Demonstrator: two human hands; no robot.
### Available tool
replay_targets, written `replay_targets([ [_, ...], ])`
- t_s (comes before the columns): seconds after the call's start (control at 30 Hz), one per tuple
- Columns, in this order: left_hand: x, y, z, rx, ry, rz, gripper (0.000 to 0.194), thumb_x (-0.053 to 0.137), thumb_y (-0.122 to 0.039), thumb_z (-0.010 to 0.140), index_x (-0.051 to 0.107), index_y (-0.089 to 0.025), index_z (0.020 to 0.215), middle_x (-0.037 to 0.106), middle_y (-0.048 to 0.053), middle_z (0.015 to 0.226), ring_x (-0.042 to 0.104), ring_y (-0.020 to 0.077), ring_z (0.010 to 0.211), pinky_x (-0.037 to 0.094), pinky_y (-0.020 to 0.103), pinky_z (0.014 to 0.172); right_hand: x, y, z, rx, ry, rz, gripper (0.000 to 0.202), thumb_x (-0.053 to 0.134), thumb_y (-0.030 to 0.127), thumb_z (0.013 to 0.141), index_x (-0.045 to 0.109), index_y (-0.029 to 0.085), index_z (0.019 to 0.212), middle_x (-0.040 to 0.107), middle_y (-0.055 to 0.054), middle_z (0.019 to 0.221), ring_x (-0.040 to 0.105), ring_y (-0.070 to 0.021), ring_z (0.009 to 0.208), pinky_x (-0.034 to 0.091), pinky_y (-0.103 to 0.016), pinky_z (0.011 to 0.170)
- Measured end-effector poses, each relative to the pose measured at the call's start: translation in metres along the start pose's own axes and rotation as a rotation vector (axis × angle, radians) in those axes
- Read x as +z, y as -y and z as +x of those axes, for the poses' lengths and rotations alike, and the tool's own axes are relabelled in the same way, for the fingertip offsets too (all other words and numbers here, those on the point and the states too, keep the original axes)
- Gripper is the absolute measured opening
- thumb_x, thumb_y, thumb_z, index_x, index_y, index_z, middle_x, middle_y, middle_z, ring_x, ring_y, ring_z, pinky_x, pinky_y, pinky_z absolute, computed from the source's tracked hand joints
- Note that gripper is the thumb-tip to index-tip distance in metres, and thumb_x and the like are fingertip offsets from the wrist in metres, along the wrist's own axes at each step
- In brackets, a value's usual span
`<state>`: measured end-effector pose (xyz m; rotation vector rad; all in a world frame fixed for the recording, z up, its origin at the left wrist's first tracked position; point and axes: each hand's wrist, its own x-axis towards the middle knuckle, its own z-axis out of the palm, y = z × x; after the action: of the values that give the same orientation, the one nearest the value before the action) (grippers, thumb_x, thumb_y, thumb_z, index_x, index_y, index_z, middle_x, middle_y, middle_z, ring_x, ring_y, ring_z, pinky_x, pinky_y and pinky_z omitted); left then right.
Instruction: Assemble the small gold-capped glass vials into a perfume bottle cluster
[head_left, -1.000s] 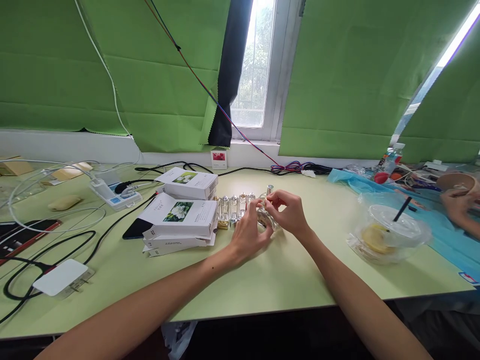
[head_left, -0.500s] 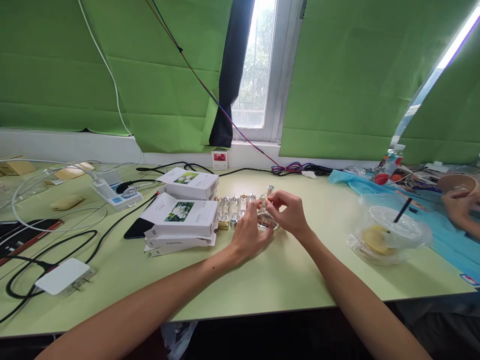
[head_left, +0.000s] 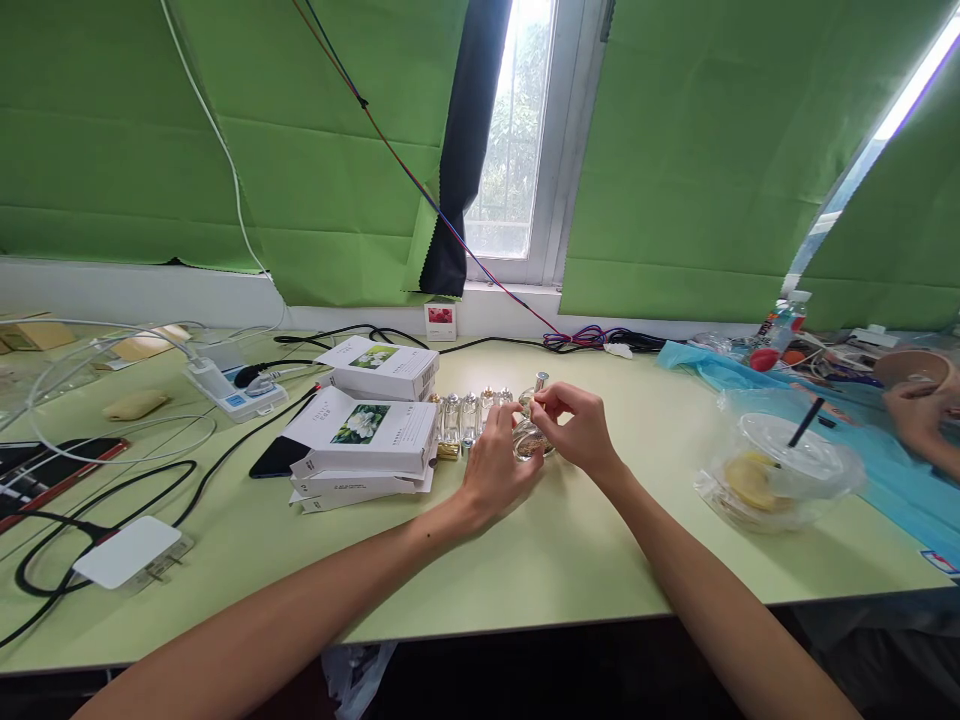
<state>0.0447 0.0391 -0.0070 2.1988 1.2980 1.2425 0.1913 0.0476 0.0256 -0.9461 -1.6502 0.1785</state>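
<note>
Centrally, round clear-glass bottle between hands: left hand curved alongside, hold unclear — right hand nearer its top, fingertips together, contents hidden.

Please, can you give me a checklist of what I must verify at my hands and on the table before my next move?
1. Left hand at the round glass piece: ok, fingers beside it.
2. Right hand fingertips brought together: ok, pinched above the glass piece.
3. Small part between those fingertips: cannot tell, fingers hide it.
4. White boxes neatly stacked: not ok, edges uneven and flaps sticking out.
5. Drink cup away from both hands: ok, well to their right.
6. White charger away from both hands: ok, far to their left.
</note>
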Motion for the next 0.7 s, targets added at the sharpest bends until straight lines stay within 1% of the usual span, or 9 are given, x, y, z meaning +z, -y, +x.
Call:
replay_targets([
  [0.13, 0.0001, -0.0002, -0.0003, 0.001, -0.019, -0.001, 0.041, 0.067, -0.026, 0.08, 0.048, -0.022, 0.116, 0.058, 0.004, 0.104, 0.059, 0.0158, 0.073, 0.042, 0.028, 0.061, 0.0001, -0.0005, -0.0007, 0.0, 0.001, 0.015, 0.013, 0.062, 0.026, 0.084, 0.062, 0.021, 0.072, 0.066, -0.001, 0.069, 0.057, -0.0131, 0.058, 0.053, -0.027, 0.058],
  [0.33, -0.0008, -0.0011, -0.0007, -0.031, -0.001, -0.023, 0.038, 0.067, -0.028, 0.081, 0.049, -0.022, 0.114, 0.054, -0.002, 0.086, 0.053, 0.0138, 0.066, 0.036, 0.026, 0.058, -0.0002, -0.0009, -0.0014, 0.035, 0.019, 0.043, 0.012, 0.064, 0.027, 0.085, 0.064, 0.02, 0.074, 0.069, -0.003, 0.071, 0.061, -0.0144, 0.06, 0.055, -0.028, 0.06],
  [0.5, 0.0008, 0.0009, -0.0007, 0.001, 0.016, -0.061, 0.034, 0.064, -0.03, 0.083, 0.049, -0.023, 0.112, 0.045, -0.007, 0.07, 0.047, 0.0122, 0.058, 0.033, 0.024, 0.057, -0.0004, -0.0009, -0.0009, 0.027, 0.027, 0.045, 0.015, 0.065, 0.029, 0.085, 0.062, 0.021, 0.073, 0.068, -0.002, 0.072, 0.061, -0.0138, 0.061, 0.056, -0.028, 0.06],
  [0.6, 0.0014, 0.0019, -0.0013, 0.022, 0.026, -0.111, 0.035, 0.063, -0.033, 0.084, 0.047, -0.023, 0.113, 0.045, -0.008, 0.069, 0.046, 0.0107, 0.057, 0.034, 0.023, 0.057, -0.001, -0.0007, -0.0009, 0.019, 0.024, 0.049, 0.014, 0.065, 0.028, 0.085, 0.062, 0.021, 0.073, 0.068, -0.002, 0.072, 0.06, -0.0136, 0.06, 0.056, -0.028, 0.06],
  [0.7, -0.0003, 0.0005, -0.0032, 0.034, 0.048, -0.181, 0.04, 0.062, -0.032, 0.084, 0.043, -0.024, 0.118, 0.048, -0.009, 0.071, 0.046, 0.0086, 0.053, 0.032, 0.021, 0.054, -0.0016, -0.0003, -0.0008, 0.011, 0.022, 0.057, 0.014, 0.064, 0.027, 0.085, 0.062, 0.021, 0.073, 0.067, -0.002, 0.071, 0.059, -0.0134, 0.06, 0.055, -0.028, 0.059],
])
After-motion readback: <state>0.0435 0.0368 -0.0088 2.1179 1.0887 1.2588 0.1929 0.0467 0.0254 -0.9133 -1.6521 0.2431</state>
